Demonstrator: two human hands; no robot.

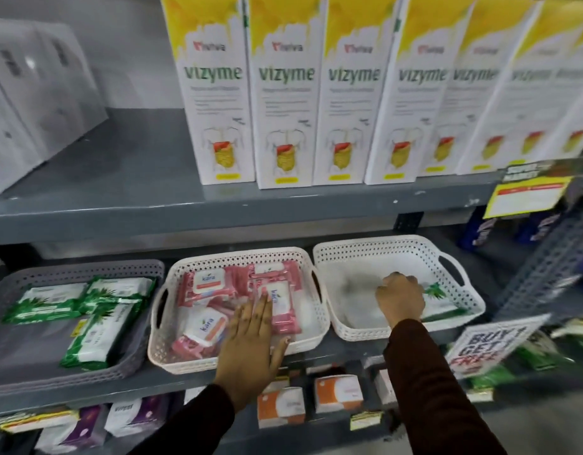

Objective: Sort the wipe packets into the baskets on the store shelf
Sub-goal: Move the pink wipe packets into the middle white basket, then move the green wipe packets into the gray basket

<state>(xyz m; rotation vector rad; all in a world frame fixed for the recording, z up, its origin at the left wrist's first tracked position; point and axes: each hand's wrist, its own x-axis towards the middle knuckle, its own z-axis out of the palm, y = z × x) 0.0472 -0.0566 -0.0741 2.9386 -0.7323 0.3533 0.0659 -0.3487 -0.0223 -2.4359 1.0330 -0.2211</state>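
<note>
Three baskets stand side by side on the middle shelf. The grey basket [142, 267] on the left holds green and white wipe packets [96, 330]. The middle white basket [237, 254] holds several pink wipe packets [205, 284]. My left hand [250, 343] lies flat and open over the pink packets at that basket's front. The right white basket [460, 280] holds one green and white packet [439, 298]. My right hand [400, 297] is inside this basket, fingers closed on the left end of that packet.
A row of tall white and yellow cartons [283, 93] fills the shelf above. White boxes [31, 93] stand at the upper left. Small orange and purple boxes [337, 392] sit on the shelf below. A promo sign [487, 343] hangs at the right.
</note>
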